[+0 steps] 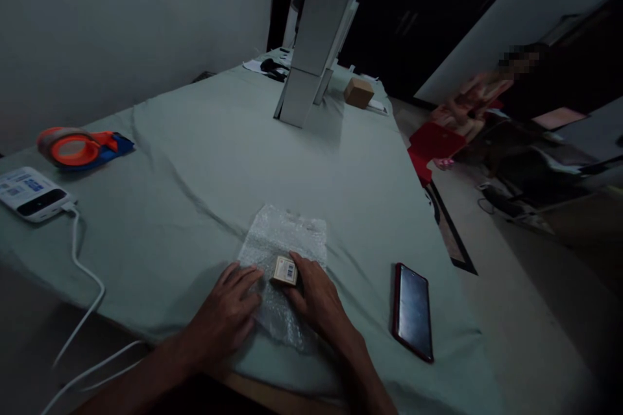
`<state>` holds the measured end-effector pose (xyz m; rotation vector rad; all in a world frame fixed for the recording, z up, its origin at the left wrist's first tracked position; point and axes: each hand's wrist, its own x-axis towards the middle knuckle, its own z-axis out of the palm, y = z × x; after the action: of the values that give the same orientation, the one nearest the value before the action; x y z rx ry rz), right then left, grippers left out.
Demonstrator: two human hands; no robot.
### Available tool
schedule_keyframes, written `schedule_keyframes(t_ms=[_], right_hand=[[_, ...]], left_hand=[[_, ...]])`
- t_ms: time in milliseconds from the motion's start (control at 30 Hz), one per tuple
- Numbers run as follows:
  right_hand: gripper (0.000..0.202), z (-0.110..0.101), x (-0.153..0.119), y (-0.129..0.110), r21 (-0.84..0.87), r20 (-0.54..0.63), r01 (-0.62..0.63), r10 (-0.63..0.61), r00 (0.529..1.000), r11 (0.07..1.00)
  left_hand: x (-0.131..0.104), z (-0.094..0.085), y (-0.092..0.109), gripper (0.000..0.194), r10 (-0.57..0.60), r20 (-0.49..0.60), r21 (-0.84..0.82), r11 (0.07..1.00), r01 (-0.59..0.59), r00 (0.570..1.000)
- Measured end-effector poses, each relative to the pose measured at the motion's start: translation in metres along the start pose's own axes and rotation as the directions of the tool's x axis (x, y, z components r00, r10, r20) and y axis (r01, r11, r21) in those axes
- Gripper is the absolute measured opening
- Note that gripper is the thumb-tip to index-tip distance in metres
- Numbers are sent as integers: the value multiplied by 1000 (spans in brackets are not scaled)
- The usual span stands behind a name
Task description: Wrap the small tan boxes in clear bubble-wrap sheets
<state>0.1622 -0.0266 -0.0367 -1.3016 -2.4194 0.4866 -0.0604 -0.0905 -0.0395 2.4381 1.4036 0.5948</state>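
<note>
A sheet of clear bubble wrap (287,230) lies spread on the cloth near the table's front edge. On it stands a small cream-coloured box (285,270) with a printed label and barcode on its top. My right hand (314,292) grips this box from the right, thumb at the near side and fingers at the far side. My left hand (233,305) rests at the left edge of the bubble wrap, fingers apart and holding nothing, a short way from the box.
To the right lies a phone (413,311). At left are an orange-and-blue tape dispenser (80,148) and a white device (34,194) with a cable (90,266). Farther back stand tall grey-white boxes (311,45) and a brown carton (359,93). A person (467,107) sits beyond the table.
</note>
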Motion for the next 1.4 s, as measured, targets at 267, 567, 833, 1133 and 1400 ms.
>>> schedule_keyframes(t_ms=[267, 567, 833, 1133, 1400], right_hand=[[52, -4, 2, 1, 53, 29, -34, 33, 999, 998], [61, -48, -11, -3, 270, 133, -101, 67, 989, 957], [21, -40, -2, 1, 244, 21, -86, 84, 996, 966], [8, -30, 15, 5, 422, -45, -60, 87, 995, 905], [14, -19, 15, 8, 513, -41, -137, 183, 982, 848]], left_hand=[[20, -7, 6, 20, -65, -113, -84, 995, 55, 991], [40, -6, 7, 9, -151, -164, -206, 972, 116, 975], [54, -3, 2, 3, -262, -130, -285, 934, 217, 956], [73, 6, 1, 4, -363, -72, -533, 801, 272, 929], [79, 13, 0, 5, -438, -5, -677, 663, 319, 899]])
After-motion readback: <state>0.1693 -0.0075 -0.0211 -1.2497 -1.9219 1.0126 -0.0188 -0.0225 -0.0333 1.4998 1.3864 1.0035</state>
